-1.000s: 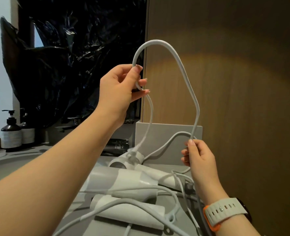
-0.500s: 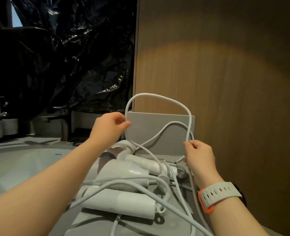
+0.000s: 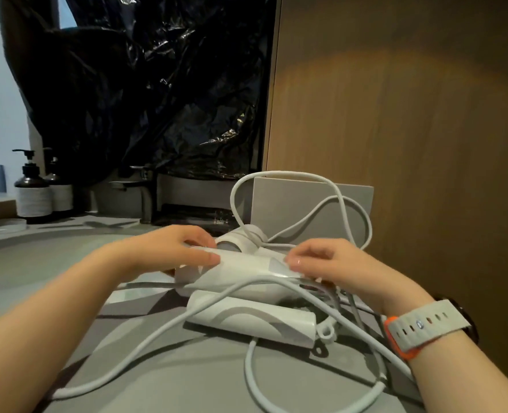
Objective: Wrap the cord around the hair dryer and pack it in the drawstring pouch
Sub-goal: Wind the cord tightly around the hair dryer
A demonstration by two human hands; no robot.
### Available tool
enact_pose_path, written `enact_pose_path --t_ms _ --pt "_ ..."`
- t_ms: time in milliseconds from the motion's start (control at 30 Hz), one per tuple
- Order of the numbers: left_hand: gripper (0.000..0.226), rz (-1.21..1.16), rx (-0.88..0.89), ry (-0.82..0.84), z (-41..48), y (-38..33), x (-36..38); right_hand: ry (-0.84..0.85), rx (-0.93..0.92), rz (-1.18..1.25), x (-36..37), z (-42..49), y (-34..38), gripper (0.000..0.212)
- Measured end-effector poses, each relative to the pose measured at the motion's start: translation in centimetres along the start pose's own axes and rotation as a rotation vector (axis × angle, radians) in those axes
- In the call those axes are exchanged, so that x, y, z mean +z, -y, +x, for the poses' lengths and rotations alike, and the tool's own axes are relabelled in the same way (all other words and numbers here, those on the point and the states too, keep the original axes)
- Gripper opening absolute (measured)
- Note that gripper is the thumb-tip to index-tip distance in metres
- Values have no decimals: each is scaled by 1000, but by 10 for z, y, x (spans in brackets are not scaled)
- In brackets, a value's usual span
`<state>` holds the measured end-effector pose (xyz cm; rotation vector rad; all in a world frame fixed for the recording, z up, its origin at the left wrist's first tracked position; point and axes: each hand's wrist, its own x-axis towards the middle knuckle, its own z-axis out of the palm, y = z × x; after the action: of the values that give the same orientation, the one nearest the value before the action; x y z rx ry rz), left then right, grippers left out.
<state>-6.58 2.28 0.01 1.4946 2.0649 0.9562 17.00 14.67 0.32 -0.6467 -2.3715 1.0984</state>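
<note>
Both grips now sit low on the middle hair dryer point(image 3: 235, 271) at the frame's centre; a second ago they held the cord point(image 3: 276, 173) high in an arch. The left grip point(image 3: 172, 251) lays its fingers over the dryer's left end, thumb along the front. The right grip point(image 3: 336, 263) curls over the right end, thumb tip pressed to the shell. The cord's loop has sunk and stands before the grey box point(image 3: 312, 201); whether the right grip still catches a strand I cannot tell. The hair dryer lies on its side on the counter point(image 3: 157, 368), long axis left to right across the frame, wide end leftward. It sits between a second dryer point(image 3: 252, 320) nearer the camera and a third point(image 3: 241, 235) behind.
</note>
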Motion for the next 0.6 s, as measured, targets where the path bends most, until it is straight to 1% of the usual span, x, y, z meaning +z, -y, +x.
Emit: enact_pose_path --t_ms 67,133,167,233,267,300,367,467,533,600 --pt "42 -153 -39 82 -1 13 2 25 29 -80 3 0 1 26" --pt "50 -249 -48 139 0 19 3 46 53 -63 2 0 1 29" --pt "56 -269 -44 146 1 20 2 76 63 -62 1 0 2 29" --pt "75 -290 -26 116 3 22 1 96 46 -59 1 -1 1 26" --pt "84 -315 -13 86 3 22 1 73 17 -56 1 -2 2 23" --pt "87 -345 9 48 3 22 1 36 -18 -51 1 -2 3 20" --pt "83 -384 77 -46 -1 19 1 -53 -89 6 1 -3 4 12" --pt "67 -508 190 -224 -5 10 -2 -249 -188 147 1 -1 4 7" --pt "67 -575 262 -342 -7 -1 -3 -387 -243 199 -2 2 3 8" --pt "69 -579 327 -467 -7 -15 -1 -509 -251 225 -7 3 0 12"
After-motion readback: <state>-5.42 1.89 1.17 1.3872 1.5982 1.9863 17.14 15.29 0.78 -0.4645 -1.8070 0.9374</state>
